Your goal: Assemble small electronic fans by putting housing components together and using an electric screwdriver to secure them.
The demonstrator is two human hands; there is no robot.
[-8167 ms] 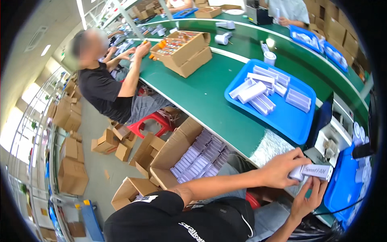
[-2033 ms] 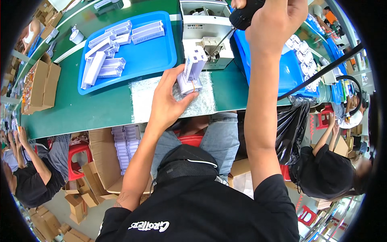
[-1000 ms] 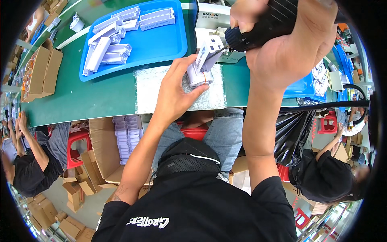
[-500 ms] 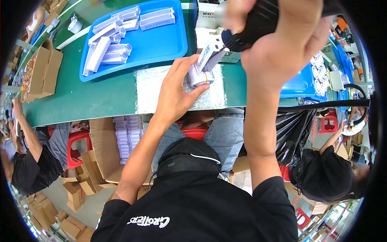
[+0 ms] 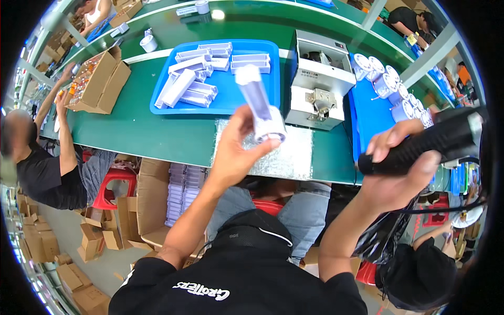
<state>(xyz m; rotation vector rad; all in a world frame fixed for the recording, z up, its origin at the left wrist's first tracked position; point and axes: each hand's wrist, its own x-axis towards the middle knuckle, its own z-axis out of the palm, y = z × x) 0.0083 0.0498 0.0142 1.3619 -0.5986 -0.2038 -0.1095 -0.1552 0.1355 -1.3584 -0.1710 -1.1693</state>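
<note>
My left hand grips a white plastic fan body, fingers and thumb around its round housing. The long trough-shaped handle of that body points up and away, tilted, and is blurred by motion. It is held above a silvery-white sheet on the bench. At the right, my right hand wraps around a black electric screwdriver, held well apart from the fan body. The screwdriver's dark end points left. A blue tray beyond my left hand holds several white handle shells.
A white screw-feeder-like machine stands beyond the sheet. Right of it, a blue tray holds several round white housings. An open carton stands far left near a co-worker. Another carton with shells sits below the bench edge.
The screwdriver has moved away from the fan body, down and to the right. My left hand has raised and turned the fan body off the sheet. The whole view has shifted.
</note>
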